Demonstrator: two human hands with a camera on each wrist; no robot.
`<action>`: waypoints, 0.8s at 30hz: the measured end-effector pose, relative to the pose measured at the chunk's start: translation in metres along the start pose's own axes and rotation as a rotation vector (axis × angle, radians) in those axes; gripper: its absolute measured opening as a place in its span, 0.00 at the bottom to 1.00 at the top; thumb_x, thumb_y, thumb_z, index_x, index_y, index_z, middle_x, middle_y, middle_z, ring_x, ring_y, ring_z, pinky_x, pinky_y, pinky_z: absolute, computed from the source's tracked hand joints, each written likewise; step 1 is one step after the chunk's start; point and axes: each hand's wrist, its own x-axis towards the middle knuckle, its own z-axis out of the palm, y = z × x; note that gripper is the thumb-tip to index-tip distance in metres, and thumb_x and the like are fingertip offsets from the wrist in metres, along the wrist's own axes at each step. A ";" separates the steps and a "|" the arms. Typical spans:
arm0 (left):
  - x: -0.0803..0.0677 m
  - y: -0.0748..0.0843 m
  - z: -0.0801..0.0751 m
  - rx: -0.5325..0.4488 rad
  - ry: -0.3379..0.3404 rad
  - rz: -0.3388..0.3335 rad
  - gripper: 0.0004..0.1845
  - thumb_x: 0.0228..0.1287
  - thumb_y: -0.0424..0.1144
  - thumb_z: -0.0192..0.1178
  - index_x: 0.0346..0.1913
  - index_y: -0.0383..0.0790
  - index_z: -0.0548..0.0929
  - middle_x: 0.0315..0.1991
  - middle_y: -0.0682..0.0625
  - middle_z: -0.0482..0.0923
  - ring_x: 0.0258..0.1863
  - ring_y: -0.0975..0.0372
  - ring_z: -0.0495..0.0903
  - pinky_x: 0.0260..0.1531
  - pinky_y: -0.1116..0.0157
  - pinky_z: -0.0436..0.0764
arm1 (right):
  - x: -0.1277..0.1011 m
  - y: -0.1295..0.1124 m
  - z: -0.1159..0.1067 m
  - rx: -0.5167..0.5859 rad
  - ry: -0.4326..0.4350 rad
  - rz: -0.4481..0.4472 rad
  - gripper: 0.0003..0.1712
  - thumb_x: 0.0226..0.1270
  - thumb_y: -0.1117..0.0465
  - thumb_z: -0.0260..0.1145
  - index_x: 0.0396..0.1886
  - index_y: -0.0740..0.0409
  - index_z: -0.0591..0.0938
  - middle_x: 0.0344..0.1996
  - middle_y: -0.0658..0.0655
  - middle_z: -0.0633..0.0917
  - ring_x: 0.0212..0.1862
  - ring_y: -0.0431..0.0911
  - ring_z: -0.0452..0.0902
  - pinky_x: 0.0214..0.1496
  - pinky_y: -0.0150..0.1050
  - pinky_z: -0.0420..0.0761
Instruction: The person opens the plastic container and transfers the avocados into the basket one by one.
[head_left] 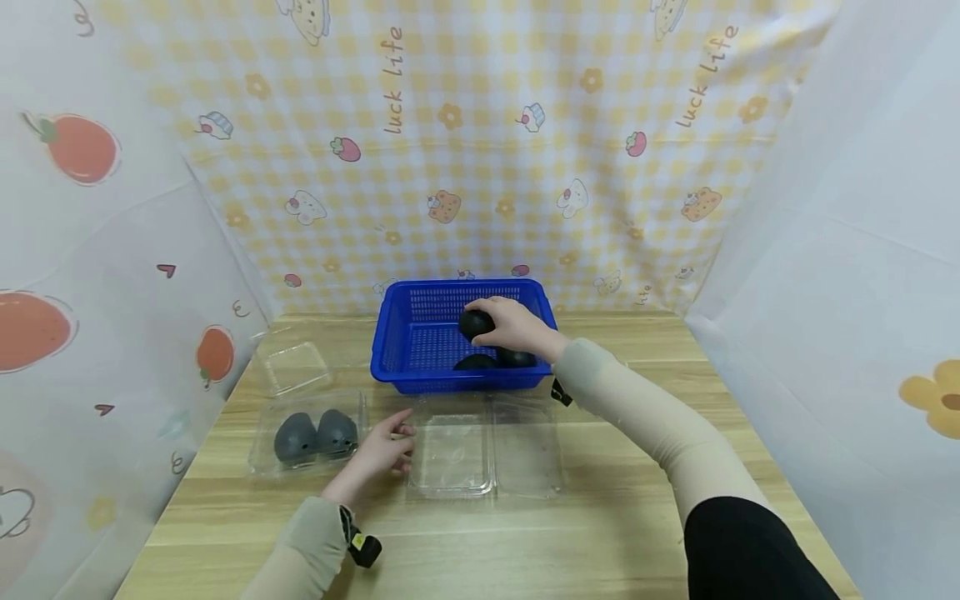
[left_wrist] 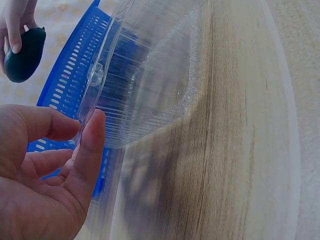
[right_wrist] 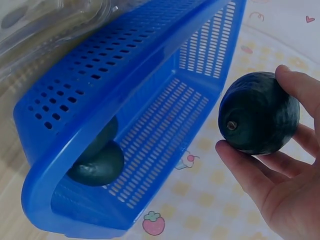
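Note:
My right hand (head_left: 510,323) grips a dark green avocado (right_wrist: 260,114) between thumb and fingers, above the blue basket (head_left: 386,333). More avocados (right_wrist: 97,164) lie in that basket, at its near right corner in the head view. At the near side of the basket, a clear plastic clamshell box (head_left: 453,454) lies spread on the table with its lid unfolded to the right. My left hand (left_wrist: 45,170) pinches the rim of this box (left_wrist: 165,75) at its left edge, thumb against finger. No avocado shows inside that box.
Left of my left hand, another clear box (head_left: 258,454) holds two dark avocados (head_left: 296,437), its lid (head_left: 296,369) folded back behind. A patterned cloth (head_left: 465,167) hangs behind the wooden table (head_left: 622,533), with white sheets (head_left: 840,275) along both sides.

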 end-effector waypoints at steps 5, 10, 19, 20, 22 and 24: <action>0.000 -0.001 -0.001 -0.006 -0.007 0.000 0.34 0.60 0.20 0.51 0.71 0.27 0.59 0.50 0.34 0.70 0.21 0.59 0.74 0.21 0.62 0.82 | 0.005 0.004 0.000 -0.003 -0.006 0.015 0.35 0.62 0.49 0.70 0.68 0.50 0.71 0.60 0.57 0.75 0.56 0.50 0.72 0.53 0.47 0.76; 0.001 -0.002 -0.001 -0.015 -0.008 0.006 0.34 0.60 0.20 0.51 0.71 0.27 0.58 0.50 0.33 0.70 0.22 0.59 0.74 0.21 0.63 0.82 | 0.011 0.007 -0.001 0.003 0.003 0.025 0.36 0.62 0.50 0.70 0.68 0.52 0.71 0.60 0.57 0.75 0.58 0.52 0.71 0.57 0.48 0.74; -0.001 -0.002 -0.001 -0.030 -0.014 0.023 0.34 0.59 0.19 0.50 0.71 0.25 0.58 0.49 0.33 0.69 0.21 0.59 0.74 0.21 0.63 0.82 | 0.020 0.012 0.005 -0.019 -0.012 0.024 0.35 0.62 0.51 0.71 0.67 0.55 0.72 0.59 0.58 0.76 0.57 0.52 0.73 0.55 0.48 0.75; -0.001 -0.002 -0.001 -0.031 -0.015 0.027 0.34 0.59 0.19 0.50 0.71 0.25 0.58 0.49 0.33 0.69 0.21 0.59 0.74 0.20 0.63 0.82 | 0.021 0.013 0.005 -0.020 -0.013 0.020 0.35 0.62 0.52 0.71 0.67 0.55 0.72 0.59 0.58 0.76 0.56 0.52 0.73 0.54 0.48 0.75; -0.001 -0.001 -0.001 -0.038 -0.016 0.028 0.35 0.58 0.19 0.50 0.71 0.25 0.58 0.49 0.34 0.69 0.21 0.59 0.74 0.20 0.63 0.82 | 0.023 0.014 0.006 -0.025 -0.013 0.017 0.35 0.62 0.52 0.71 0.67 0.54 0.72 0.58 0.58 0.77 0.55 0.51 0.73 0.53 0.47 0.76; -0.001 -0.001 -0.001 -0.041 -0.015 0.026 0.35 0.58 0.19 0.50 0.71 0.25 0.58 0.49 0.34 0.69 0.21 0.59 0.74 0.20 0.63 0.81 | 0.026 0.015 0.006 -0.025 -0.009 0.014 0.35 0.62 0.52 0.71 0.67 0.54 0.73 0.58 0.58 0.77 0.54 0.51 0.74 0.51 0.47 0.76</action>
